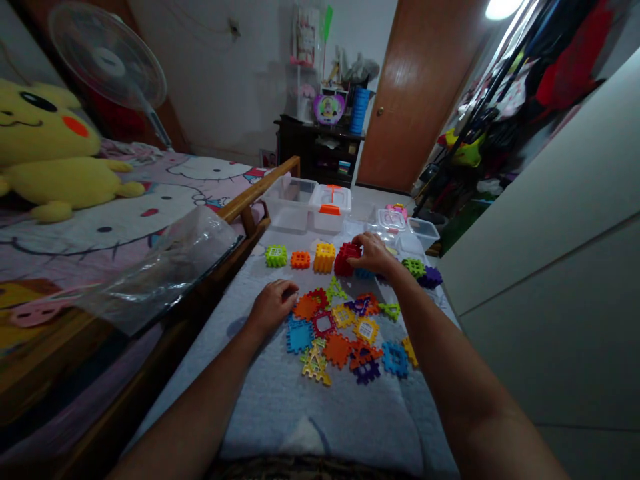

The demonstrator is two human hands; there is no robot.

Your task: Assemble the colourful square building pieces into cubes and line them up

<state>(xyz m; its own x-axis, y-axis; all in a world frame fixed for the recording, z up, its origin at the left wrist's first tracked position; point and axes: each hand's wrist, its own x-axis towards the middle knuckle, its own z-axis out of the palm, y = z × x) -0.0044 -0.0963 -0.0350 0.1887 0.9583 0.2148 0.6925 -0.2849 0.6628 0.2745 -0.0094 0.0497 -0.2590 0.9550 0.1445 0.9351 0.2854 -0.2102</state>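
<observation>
My right hand [374, 255] reaches to the back row and its fingers close round a stack of red interlocking tiles [344, 260] standing on the bed cover. My left hand [274, 304] rests on the cover with loosely bent fingers apart and nothing visible in them. Beside its fingertips lies an orange square tile [305, 307] in a loose spread of several toothed plastic tiles, among them a light blue tile [300, 335]. Left of the red stack stand a yellow stack [325, 257], an orange stack [301, 259] and a green stack [276, 256]. A blue stack beside the red one is partly hidden by my right hand.
Clear plastic boxes [293, 207] stand behind the row, one with an orange-handled lid [333, 200]. Green tiles [414, 267] and purple tiles [430, 277] sit at the right. A wooden rail [250, 200] and a clear bag [170, 267] border the left; a white cabinet [540, 220] the right.
</observation>
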